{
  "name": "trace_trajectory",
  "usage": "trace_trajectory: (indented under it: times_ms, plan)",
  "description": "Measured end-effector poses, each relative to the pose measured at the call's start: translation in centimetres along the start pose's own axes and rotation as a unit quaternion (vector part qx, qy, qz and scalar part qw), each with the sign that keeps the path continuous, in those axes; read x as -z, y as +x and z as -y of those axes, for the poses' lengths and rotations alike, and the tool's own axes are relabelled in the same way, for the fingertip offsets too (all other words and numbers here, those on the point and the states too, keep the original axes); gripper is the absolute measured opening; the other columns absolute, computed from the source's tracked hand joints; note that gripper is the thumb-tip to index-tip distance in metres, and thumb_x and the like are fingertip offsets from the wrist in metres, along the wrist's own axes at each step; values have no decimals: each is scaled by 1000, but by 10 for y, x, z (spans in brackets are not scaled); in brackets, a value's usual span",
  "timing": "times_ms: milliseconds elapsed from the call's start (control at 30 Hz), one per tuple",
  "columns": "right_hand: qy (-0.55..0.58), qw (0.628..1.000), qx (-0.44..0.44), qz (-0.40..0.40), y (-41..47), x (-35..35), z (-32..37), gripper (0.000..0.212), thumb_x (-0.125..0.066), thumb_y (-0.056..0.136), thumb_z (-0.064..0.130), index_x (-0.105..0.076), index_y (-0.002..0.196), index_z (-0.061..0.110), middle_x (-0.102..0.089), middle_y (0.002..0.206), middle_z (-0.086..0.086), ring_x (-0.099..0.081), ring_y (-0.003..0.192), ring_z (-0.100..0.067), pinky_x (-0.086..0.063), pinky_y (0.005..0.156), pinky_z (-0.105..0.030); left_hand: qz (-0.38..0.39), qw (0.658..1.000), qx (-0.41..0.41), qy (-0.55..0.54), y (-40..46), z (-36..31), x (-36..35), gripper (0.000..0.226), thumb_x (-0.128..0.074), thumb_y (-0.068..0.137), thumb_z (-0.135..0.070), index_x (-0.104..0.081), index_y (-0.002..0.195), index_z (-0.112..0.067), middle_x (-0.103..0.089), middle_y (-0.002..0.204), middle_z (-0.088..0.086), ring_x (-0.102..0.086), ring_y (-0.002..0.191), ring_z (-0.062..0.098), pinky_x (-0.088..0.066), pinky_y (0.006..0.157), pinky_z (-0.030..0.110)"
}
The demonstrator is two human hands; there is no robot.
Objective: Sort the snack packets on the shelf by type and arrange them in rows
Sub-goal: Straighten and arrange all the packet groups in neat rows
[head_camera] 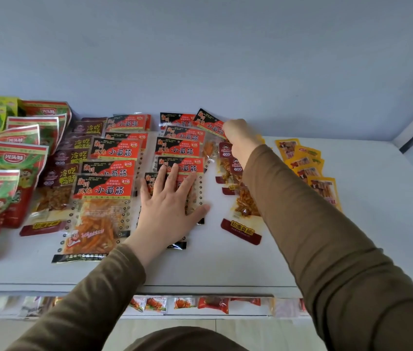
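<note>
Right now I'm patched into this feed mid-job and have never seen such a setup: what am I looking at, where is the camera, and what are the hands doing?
There is no machine: a person in brown sleeves sorts snack packets on a white shelf. The one camera sits on their head, looking forward and down.

The left hand lies flat, fingers spread, on the nearer packets of the second row of red-and-black gluten-strip packets. The right hand reaches to the back and pinches a tilted packet of the same kind.

A first row of these packets lies to the left, then dark maroon packets and red-and-green pouches. Yellow packets lie to the right.
</note>
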State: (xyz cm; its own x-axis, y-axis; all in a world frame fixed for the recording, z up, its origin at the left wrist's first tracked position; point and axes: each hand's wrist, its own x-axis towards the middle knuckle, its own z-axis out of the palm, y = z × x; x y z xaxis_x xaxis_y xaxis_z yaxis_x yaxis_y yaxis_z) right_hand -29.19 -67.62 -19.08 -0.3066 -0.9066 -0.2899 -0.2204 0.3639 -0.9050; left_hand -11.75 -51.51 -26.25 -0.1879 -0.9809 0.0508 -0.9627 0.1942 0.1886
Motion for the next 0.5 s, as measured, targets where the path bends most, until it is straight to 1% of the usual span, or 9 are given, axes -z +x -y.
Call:
trace_trajectory:
  times_ms: [33,67,100,167,233,300,333,433,500]
  plan:
    - [-50,998,35,-21,-1,-1,-1,26,-38,101,5,-60,87,6,-58,87,-6,-55,83,-22,-46,66,-31,-2,1000,-1,-1,0,0,0,89,-13,84,-91,2,160,-45,6,173,0,14,158,26,11,122,65]
    - [-65,994,77,-33,-1,-5,-3,27,-39,101,4,-66,99,1,-64,95,-8,-59,87,-19,-50,72,-30,-4,1000,-2,-2,-1,0,0,89,-13,85,-91,2,160,-45,6,173,0,14,158,26,10,122,65]
    - [-45,991,125,-22,-2,-10,-3,28,-42,101,4,-67,112,-1,-66,102,-6,-62,84,-10,-53,74,-26,-7,1000,-3,-3,-1,0,0,89,-13,85,-90,2,160,-45,6,173,0,14,158,26,10,122,65]
    - [20,983,178,30,-8,-20,-1,28,-44,103,6,-61,124,3,-64,102,5,-62,70,8,-48,58,-9,-13,1000,-6,-2,-2,0,0,87,-14,86,-90,1,160,-46,6,173,0,13,158,27,8,122,66]
    - [31,978,192,70,-11,-29,0,28,-42,105,7,-56,129,6,-61,107,4,-62,80,6,-42,52,-1,-20,1000,-10,1,-3,-1,-1,86,-15,87,-90,0,160,-47,5,173,0,12,158,27,7,122,66]
    - [8,975,205,82,-6,-39,-1,32,-40,106,8,-54,134,7,-59,123,-3,-58,100,-5,-42,56,-1,-23,1000,-9,-2,-4,-1,-1,84,-16,87,-89,0,159,-48,5,173,0,11,158,26,7,122,67]
    - [4,975,206,83,-4,-42,-2,32,-39,106,9,-53,135,8,-57,130,-5,-55,104,-8,-42,57,-1,-23,1000,-8,-4,-4,-1,-1,84,-16,87,-89,-1,159,-49,5,173,-1,11,158,26,7,121,67]
    - [10,974,207,96,0,-49,-4,29,-37,109,14,-52,134,9,-55,130,-6,-57,97,-3,-46,56,-4,-21,1000,-8,-8,-4,-2,0,83,-16,87,-89,-2,159,-49,5,173,-1,13,158,25,8,121,67]
    - [4,972,202,119,1,-53,-3,28,-37,109,17,-52,132,11,-56,130,-7,-60,103,-9,-53,67,-14,-16,1000,-12,-13,-4,-2,2,83,-15,87,-89,-2,158,-49,5,173,-2,13,158,25,9,121,66]
